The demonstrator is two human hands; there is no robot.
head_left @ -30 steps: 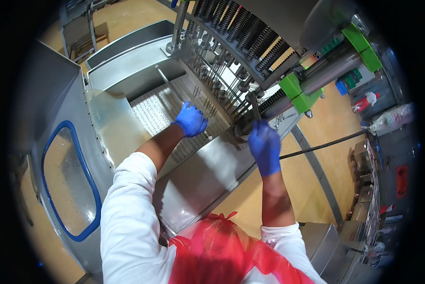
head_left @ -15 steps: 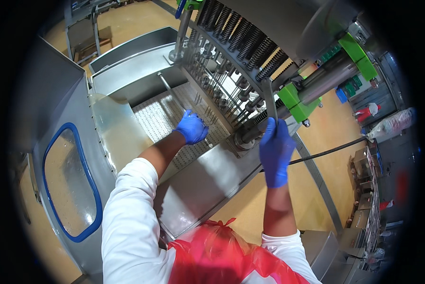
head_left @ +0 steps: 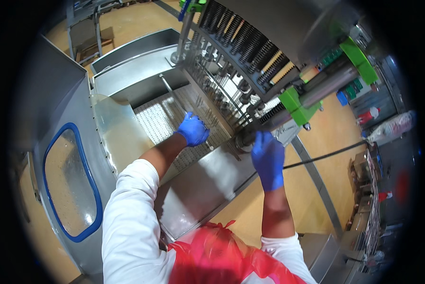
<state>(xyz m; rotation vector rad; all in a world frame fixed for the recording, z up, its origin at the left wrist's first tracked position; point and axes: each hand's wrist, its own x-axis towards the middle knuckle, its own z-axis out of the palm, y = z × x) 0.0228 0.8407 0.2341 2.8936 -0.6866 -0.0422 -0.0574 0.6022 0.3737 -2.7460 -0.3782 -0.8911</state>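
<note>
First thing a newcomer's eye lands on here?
Two blue-gloved hands at the centre: the left hand reaches onto the perforated steel bed, the right hand rests at the lower end of the rack of steel rods and springs slanting across the top. Next, the bright green brackets to the right and the red apron at bottom.

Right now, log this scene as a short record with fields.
Setting: steel machine with a perforated bed
Left hand: blue-gloved, reaching in over the perforated bed, at the rack of rods and springs
Right hand: blue-gloved, closed around the round end of a dark bar at the rack's corner
Clothing: white sleeves, red apron
Nearby: green brackets, black hose, blue-rimmed hatch window
</note>
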